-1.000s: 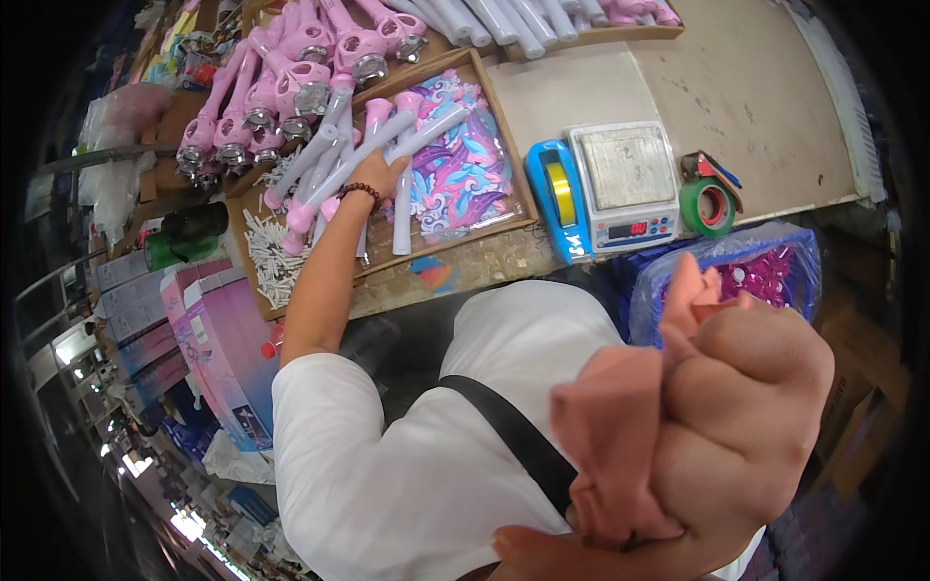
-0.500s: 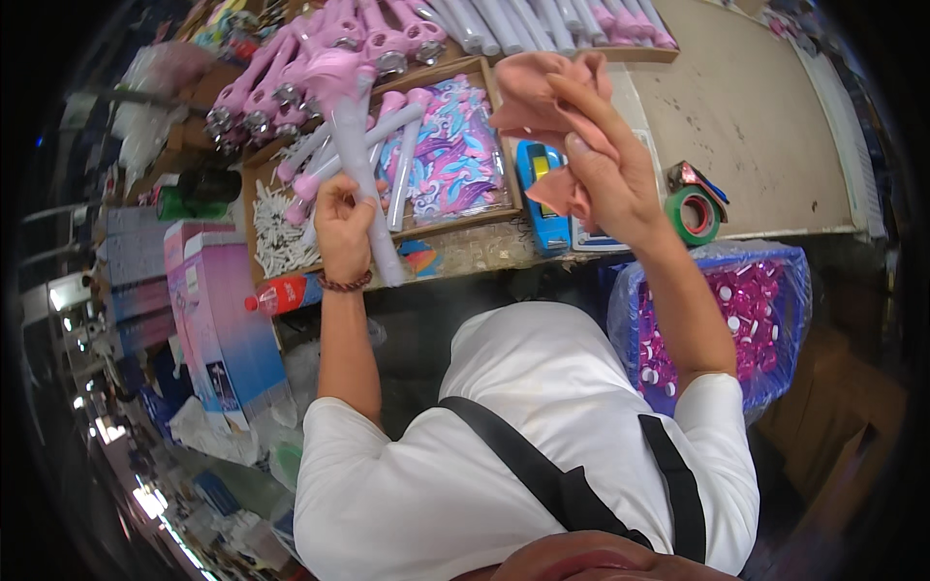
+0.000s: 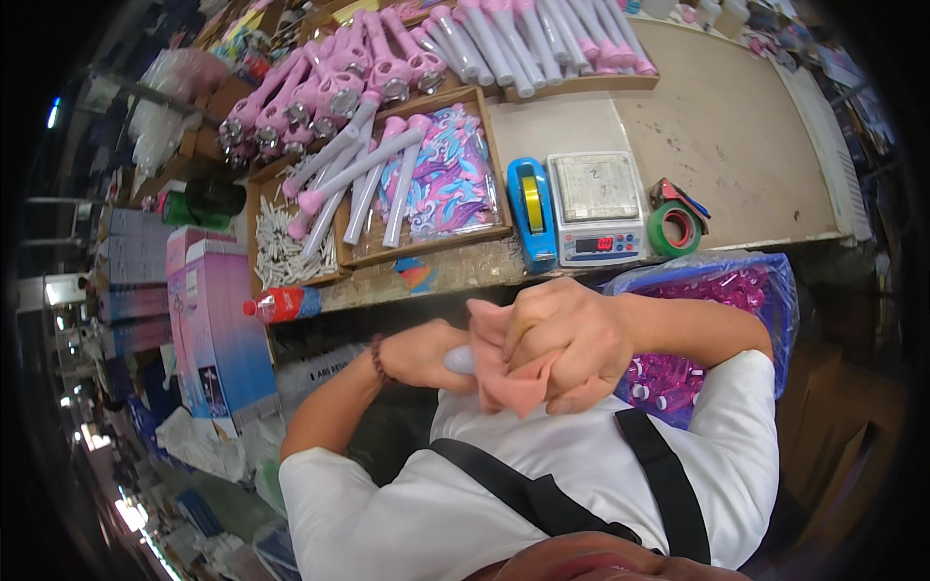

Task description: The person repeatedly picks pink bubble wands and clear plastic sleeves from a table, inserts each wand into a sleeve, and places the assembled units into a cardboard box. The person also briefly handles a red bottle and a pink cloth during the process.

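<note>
In front of my chest, my left hand (image 3: pixel 423 356) is closed around a pale translucent tube (image 3: pixel 459 360). Only its rounded end shows by the thumb; the rest is hidden by my hands and the cloth. My right hand (image 3: pixel 576 341) is closed on a salmon-pink cloth (image 3: pixel 499 356), bunched up against the tube beside my left hand. Beyond them on the bench, a cardboard tray (image 3: pixel 426 250) holds several white tubes with pink ends (image 3: pixel 358 179), lying over glossy pink, blue and purple pieces (image 3: pixel 450 174).
Pink wand handles (image 3: pixel 334 92) are piled at the back left. Toward the right stand a digital scale (image 3: pixel 599 208), a blue tape dispenser (image 3: pixel 533 218) and green tape (image 3: pixel 673 230). A blue crate (image 3: pixel 783 320) of magenta bottles sits by my right arm. A red-labelled bottle (image 3: pixel 281 304) lies left.
Both hands have come down from over the bench to my chest and met. The tube came with my left hand, and the cloth is now pressed to it. The scale is uncovered.
</note>
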A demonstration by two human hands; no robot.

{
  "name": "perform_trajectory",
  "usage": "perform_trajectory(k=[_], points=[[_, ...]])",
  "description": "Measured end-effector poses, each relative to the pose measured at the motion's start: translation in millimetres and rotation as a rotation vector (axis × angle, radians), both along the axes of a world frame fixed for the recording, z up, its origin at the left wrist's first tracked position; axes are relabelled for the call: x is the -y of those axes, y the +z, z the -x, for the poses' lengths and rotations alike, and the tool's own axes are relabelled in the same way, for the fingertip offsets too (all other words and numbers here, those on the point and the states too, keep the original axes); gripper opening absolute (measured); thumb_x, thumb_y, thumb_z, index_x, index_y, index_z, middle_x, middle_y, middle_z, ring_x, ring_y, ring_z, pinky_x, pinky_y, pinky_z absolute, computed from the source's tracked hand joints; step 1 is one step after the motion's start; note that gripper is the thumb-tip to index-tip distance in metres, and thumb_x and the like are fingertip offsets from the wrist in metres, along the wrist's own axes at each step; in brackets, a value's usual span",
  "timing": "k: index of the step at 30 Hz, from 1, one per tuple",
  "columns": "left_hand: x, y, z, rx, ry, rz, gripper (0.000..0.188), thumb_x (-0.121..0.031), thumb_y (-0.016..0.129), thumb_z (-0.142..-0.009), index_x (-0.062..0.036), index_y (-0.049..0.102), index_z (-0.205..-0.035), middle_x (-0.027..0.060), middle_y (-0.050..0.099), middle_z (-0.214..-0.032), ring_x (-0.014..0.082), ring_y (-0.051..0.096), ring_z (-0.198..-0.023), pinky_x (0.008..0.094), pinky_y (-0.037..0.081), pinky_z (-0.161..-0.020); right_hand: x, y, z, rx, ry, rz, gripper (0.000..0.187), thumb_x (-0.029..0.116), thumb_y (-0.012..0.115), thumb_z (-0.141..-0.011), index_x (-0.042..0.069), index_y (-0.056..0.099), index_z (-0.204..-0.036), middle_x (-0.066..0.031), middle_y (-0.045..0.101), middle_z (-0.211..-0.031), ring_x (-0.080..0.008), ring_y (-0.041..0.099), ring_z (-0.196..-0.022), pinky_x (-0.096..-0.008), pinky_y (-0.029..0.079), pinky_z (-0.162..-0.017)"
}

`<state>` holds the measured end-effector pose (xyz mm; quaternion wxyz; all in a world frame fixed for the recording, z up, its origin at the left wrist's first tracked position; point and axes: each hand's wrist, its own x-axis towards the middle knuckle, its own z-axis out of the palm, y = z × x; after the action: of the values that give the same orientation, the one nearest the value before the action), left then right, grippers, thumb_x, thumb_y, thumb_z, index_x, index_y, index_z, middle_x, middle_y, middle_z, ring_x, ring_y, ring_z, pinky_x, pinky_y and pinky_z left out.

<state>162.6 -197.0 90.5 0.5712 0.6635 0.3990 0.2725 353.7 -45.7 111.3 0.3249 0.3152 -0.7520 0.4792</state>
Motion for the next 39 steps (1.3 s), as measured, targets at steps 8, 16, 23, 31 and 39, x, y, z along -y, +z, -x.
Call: perform_trajectory(k=[8,16,23,31,39], points=[[1.8,17.3,45.7,-1.211,0.350,-0.411,0.030,-0.025,0.073,-0.069,-0.0102,0.053,-0.086,0.0092,0.061,-0.075,0.0310,0.062,-0.065,0.0429,0.048,-0.056,9.7,-37.0,48.9,0.815,-0.382,1.382,0.031,0.025,0.057,-0.090,-0.005,0.063,-0.090,-0.0119,0.066,-0.087,-0.0105,0.062,-0.072,-0.0211,0.042,-0.037],[-24.3,-63.8,66.8,-0.321,0.410,0.108,0.046,-0.020,0.071,-0.078,-0.0068,0.053,-0.118,0.0082,0.065,-0.092,0.0186,0.064,-0.078,0.0322,0.051,-0.066,20.8,-33.8,99.0,0.317,-0.301,1.476,0.035,0.029,0.060,-0.089,-0.001,0.054,-0.107,-0.0096,0.059,-0.100,-0.0132,0.059,-0.078,-0.0261,0.051,-0.069],[-48.4,-62.8,51.2,-0.393,0.857,-0.307,0.049,-0.016,0.070,-0.077,-0.0012,0.047,-0.118,0.0088,0.060,-0.080,0.0189,0.061,-0.065,0.0327,0.050,-0.058,4.9,-32.1,142.0,0.242,-0.668,1.457,0.052,0.049,0.049,-0.091,0.003,0.045,-0.113,-0.0060,0.057,-0.089,-0.0123,0.055,-0.055,-0.0219,0.046,-0.046],[-6.1,-85.8,55.9,-0.179,0.702,0.053,0.032,-0.022,0.068,-0.079,0.0021,0.054,-0.095,0.0169,0.061,-0.065,0.0305,0.062,-0.060,0.0388,0.048,-0.053,-30.9,-24.8,143.8,0.193,-0.724,1.712,0.056,0.058,0.035,-0.093,0.006,0.053,-0.100,-0.0023,0.055,-0.063,-0.0105,0.046,-0.036,-0.0255,0.036,-0.032],[-24.2,-101.2,27.3,-0.699,0.915,-0.108,0.056,-0.036,0.070,-0.077,0.0014,0.042,-0.110,0.0268,0.062,-0.076,0.0449,0.061,-0.071,0.0504,0.047,-0.058,-12.7,-43.8,158.7,-0.028,-0.787,1.397,0.040,0.041,0.052,-0.092,0.008,0.045,-0.114,-0.0027,0.054,-0.068,-0.0079,0.045,-0.037,-0.0219,0.038,-0.035]])
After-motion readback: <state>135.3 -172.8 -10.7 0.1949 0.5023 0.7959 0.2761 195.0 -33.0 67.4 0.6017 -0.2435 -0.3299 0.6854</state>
